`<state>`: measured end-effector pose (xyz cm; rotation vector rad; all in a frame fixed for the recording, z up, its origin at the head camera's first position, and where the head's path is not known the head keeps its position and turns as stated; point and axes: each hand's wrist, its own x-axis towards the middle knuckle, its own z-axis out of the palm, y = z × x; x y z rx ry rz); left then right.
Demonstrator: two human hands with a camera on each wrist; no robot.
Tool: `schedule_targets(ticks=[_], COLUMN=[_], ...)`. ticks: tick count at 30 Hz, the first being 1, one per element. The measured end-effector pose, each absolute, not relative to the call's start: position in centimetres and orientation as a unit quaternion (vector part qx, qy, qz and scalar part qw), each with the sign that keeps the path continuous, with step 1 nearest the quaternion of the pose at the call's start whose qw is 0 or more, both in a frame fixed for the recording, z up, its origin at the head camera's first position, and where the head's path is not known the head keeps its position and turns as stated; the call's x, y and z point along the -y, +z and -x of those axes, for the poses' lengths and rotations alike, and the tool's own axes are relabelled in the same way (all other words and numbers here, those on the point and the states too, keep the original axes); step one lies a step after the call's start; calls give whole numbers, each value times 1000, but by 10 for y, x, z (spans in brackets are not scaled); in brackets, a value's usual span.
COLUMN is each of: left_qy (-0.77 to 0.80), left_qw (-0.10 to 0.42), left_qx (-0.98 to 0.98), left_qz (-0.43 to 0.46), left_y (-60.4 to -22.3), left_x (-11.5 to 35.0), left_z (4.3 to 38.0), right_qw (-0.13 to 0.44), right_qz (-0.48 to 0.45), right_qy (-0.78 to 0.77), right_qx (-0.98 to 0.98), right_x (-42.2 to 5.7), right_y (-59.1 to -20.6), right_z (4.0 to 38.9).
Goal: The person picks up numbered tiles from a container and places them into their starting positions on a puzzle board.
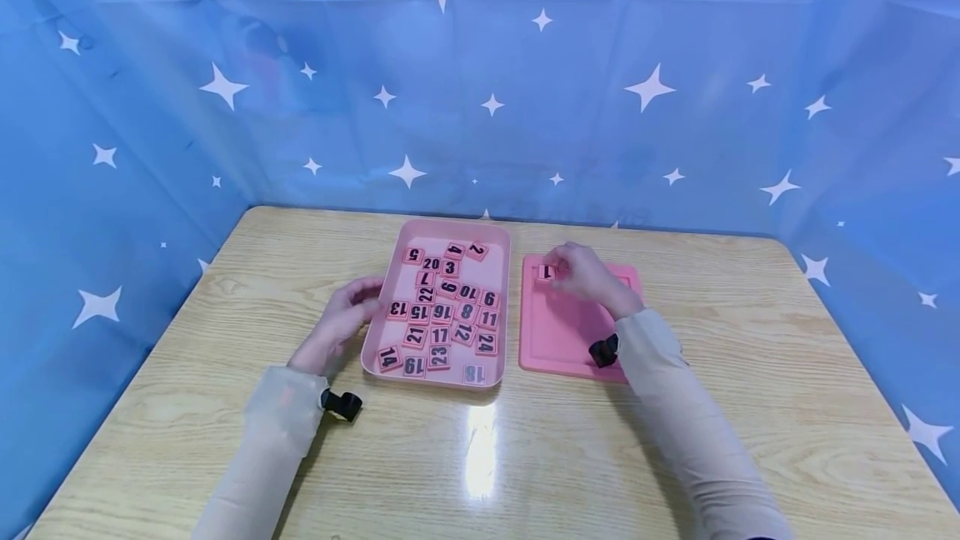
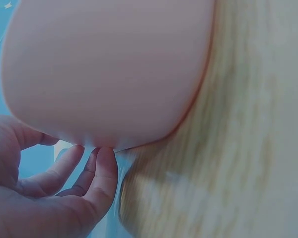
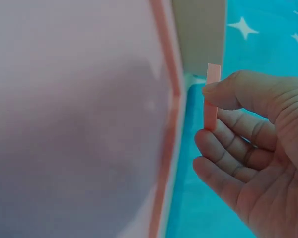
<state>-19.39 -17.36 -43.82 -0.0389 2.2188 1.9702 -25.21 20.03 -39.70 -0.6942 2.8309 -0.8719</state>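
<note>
My right hand [image 1: 588,277] pinches a pink number tile [image 1: 546,272] marked 1 between thumb and fingers, over the far left corner of the pink square frame tray [image 1: 558,340]. In the right wrist view the tile [image 3: 212,96] shows edge-on. At the left wall of the light pink tray [image 1: 381,348] is my left hand [image 1: 347,315], its fingers loosely bent. The left wrist view has those fingertips [image 2: 107,156] right at the outer wall of the tray [image 2: 109,74].
Several loose pink number tiles [image 1: 440,335] lie in the light pink tray, turned various ways. Both trays stand side by side on the wooden table [image 1: 420,457]. A blue curtain [image 1: 345,40] with white stars rises behind the table and along its sides.
</note>
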Motion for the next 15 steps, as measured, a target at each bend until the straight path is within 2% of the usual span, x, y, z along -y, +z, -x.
schedule_targets(ticks=[15], left_qy=[660], left_qw=[87], left_qx=[-746], left_qz=[12], left_y=[-437], left_x=[174], left_z=[193], right_qw=[64], right_qz=[227], right_qy=[-259], right_qx=[-937], right_x=[-202], right_y=[-414], right_z=[253])
